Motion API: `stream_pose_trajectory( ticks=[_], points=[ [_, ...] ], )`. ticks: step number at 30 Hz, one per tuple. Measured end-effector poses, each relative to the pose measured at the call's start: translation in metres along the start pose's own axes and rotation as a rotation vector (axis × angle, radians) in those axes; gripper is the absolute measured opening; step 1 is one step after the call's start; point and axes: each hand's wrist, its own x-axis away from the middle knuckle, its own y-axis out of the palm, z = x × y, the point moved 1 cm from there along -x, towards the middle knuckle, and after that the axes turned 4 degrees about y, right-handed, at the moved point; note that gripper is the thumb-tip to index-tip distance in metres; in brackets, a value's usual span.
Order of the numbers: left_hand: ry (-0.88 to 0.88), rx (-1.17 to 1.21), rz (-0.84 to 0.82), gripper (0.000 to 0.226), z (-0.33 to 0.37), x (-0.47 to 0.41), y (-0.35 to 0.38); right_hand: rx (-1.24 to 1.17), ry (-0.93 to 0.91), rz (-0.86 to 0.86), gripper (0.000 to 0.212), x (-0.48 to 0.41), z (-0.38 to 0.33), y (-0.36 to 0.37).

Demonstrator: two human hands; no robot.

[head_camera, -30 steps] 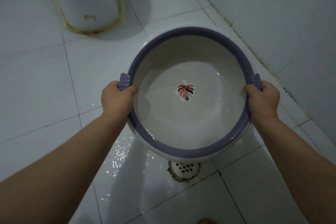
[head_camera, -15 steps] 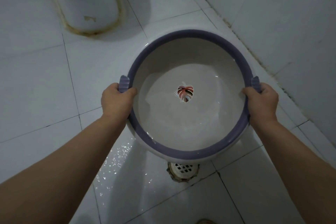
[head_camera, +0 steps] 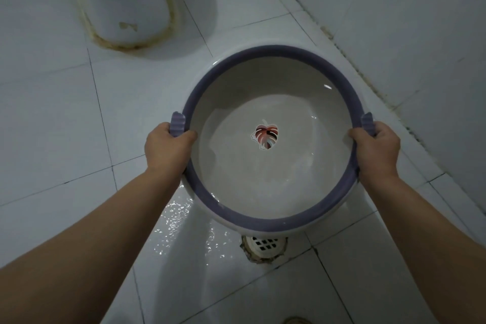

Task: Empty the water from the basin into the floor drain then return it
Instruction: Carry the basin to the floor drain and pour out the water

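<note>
I hold a round white basin (head_camera: 271, 221) with a purple rim above the tiled floor. A leaf picture marks its bottom, and a shallow layer of water lies inside, pooled toward me. My left hand (head_camera: 168, 148) grips the rim at the left handle tab. My right hand (head_camera: 376, 151) grips the rim at the right tab. Just below the basin's near edge sits the white grated floor drain (head_camera: 265, 244), partly covered by the basin. Wet tiles glisten left of the drain.
The stained base of a white toilet (head_camera: 126, 2) stands at the upper left. A tiled wall (head_camera: 407, 21) runs along the right, meeting the floor in a dirty joint. White floor tiles (head_camera: 52, 126) spread to the left.
The basin has shifted slightly away from me, so more of the drain shows. The water has settled a little. Both hands keep the same grip.
</note>
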Motion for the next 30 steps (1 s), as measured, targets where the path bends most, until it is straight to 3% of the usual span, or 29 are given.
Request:
stream_pose_trajectory(
  ticks=[30],
  points=[
    [0.043, 0.010, -0.007, 0.018, -0.011, -0.001, -0.003, 0.013, 0.012, 0.003, 0.030, 0.000, -0.001, 0.002]
  ],
)
